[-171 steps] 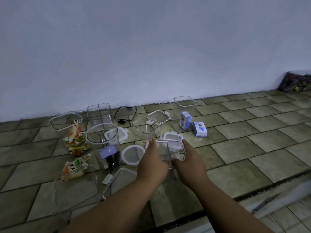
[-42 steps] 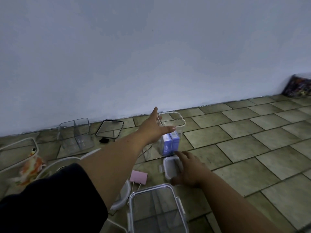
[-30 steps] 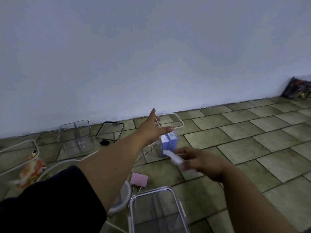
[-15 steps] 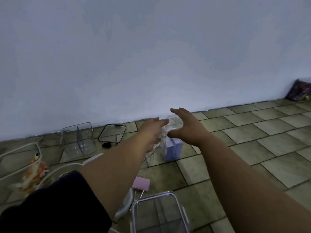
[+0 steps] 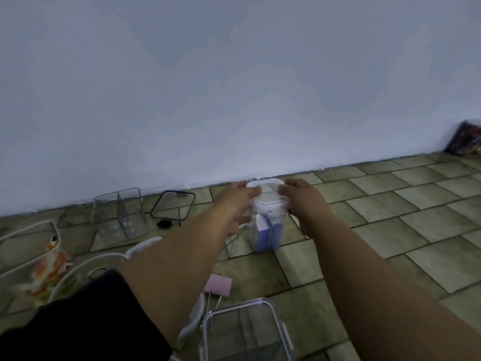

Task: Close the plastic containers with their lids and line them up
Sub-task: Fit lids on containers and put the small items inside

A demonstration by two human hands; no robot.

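Observation:
A tall clear container point(image 5: 268, 230) with two blue boxes inside stands on the tiled floor near the wall. A white-rimmed lid point(image 5: 268, 198) sits on its top. My left hand point(image 5: 238, 204) grips the lid's left side, thumb on the rim. My right hand point(image 5: 304, 201) grips its right side. Both hands press against the lid from opposite sides. Another lidded clear container point(image 5: 244, 332) stands close to me at the bottom. A divided clear container point(image 5: 119, 214) without a lid and a black-rimmed lid point(image 5: 173, 205) lie at the left by the wall.
A container with orange packets point(image 5: 33, 256) stands at the far left edge. A round container point(image 5: 86, 269) shows behind my left arm. A pink binder clip point(image 5: 218, 284) lies on the floor. A dark patterned object point(image 5: 466, 139) leans on the wall at far right.
My right hand picked the small white lid off the floor and brought it onto the container with the blue boxes. Both hands now hold the lid on top.

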